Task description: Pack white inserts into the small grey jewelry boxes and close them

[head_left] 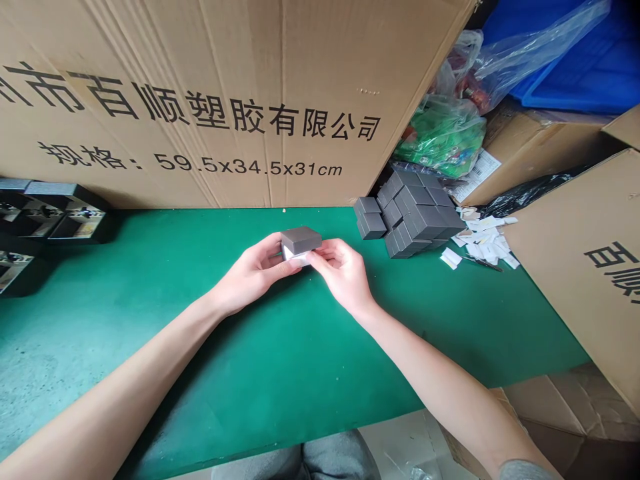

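Observation:
Over the middle of the green table I hold a small gift box (301, 237) between both hands. Its dark grey lid sits on top, and a white lower part shows beneath. My left hand (254, 272) grips the box's left side, thumb along the lower front edge. At the right front corner, my right hand (346, 272) pinches the white part between thumb and fingers. Several similar dark grey boxes (419, 212) are stacked to the right of my hands. Beside that stack lies a loose pile of small white tags or cards (486, 241), with a thin dark tool (481, 265) next to it.
A large printed carton (220, 40) walls off the table's (300, 373) back edge. Open black boxes (75, 217) with items inside stand at the far left. Another carton (575, 247) borders the right side. Behind are a bag with green contents (443, 137) and a blue bin (590, 77).

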{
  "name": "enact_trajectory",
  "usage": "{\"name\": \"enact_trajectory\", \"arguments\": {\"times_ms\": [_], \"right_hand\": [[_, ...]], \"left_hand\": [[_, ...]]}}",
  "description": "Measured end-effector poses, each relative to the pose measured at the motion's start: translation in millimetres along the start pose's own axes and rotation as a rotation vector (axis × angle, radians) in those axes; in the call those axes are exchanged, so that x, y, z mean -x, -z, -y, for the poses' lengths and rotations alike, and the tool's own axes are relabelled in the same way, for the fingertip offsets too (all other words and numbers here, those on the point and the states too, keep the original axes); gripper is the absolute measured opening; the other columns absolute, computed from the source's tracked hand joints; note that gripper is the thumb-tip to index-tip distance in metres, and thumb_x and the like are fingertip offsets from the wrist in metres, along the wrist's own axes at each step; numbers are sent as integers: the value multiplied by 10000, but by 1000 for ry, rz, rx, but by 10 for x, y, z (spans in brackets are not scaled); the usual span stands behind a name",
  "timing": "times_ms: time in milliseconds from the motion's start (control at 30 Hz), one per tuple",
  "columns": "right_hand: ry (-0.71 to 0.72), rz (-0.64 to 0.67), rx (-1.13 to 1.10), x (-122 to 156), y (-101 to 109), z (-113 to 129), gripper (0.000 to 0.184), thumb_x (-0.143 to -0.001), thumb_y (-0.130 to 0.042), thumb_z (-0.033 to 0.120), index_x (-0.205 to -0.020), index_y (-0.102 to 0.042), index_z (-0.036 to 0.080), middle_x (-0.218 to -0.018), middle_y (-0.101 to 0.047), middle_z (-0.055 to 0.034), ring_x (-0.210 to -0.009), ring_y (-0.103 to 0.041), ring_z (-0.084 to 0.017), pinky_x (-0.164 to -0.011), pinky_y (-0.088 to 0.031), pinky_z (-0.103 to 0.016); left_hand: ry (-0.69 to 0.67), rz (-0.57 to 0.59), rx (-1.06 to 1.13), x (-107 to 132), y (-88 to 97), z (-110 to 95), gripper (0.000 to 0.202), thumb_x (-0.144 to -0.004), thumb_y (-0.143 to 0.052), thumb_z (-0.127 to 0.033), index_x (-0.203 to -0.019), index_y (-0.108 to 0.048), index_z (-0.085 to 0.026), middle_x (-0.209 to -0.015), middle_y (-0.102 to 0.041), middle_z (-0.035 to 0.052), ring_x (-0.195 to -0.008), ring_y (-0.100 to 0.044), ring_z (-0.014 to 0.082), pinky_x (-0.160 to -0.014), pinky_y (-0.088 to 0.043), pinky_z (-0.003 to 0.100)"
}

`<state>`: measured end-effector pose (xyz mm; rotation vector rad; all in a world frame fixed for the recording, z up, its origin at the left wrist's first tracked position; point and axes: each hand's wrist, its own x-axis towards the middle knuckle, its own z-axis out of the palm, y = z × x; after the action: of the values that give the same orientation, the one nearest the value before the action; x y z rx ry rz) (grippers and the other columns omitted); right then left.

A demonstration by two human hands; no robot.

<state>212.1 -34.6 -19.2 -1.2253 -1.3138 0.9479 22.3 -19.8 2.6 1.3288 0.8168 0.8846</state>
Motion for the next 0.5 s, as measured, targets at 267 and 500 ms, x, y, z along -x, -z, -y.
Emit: {"name": "enact_trajectory", "arguments": {"times_ms": [267, 500], "right_hand": [[97, 5, 64, -2, 29, -6, 256, -869, -729, 434, -905, -768, 183, -952, -770, -75, -829, -736, -193, -685, -590, -276], [37, 6, -42, 27, 5, -40, 271, -842, -760, 423, -955, -748, 177, -941, -796, -78, -835, -757, -211, -769, -622, -311]], "left_hand": [[-29, 30, -58, 2, -5, -15, 558, -885, -763, -401, -1400, -611, -248, -1403, -669, 89, -1310, -609, 325, -1142, -477, 488], [-36, 39, -123, -3, 0, 17, 564, -898, -742, -417, -1404, -587, -222, -1386, -680, 95, -1286, -630, 308, -1135, -483, 452]]}}
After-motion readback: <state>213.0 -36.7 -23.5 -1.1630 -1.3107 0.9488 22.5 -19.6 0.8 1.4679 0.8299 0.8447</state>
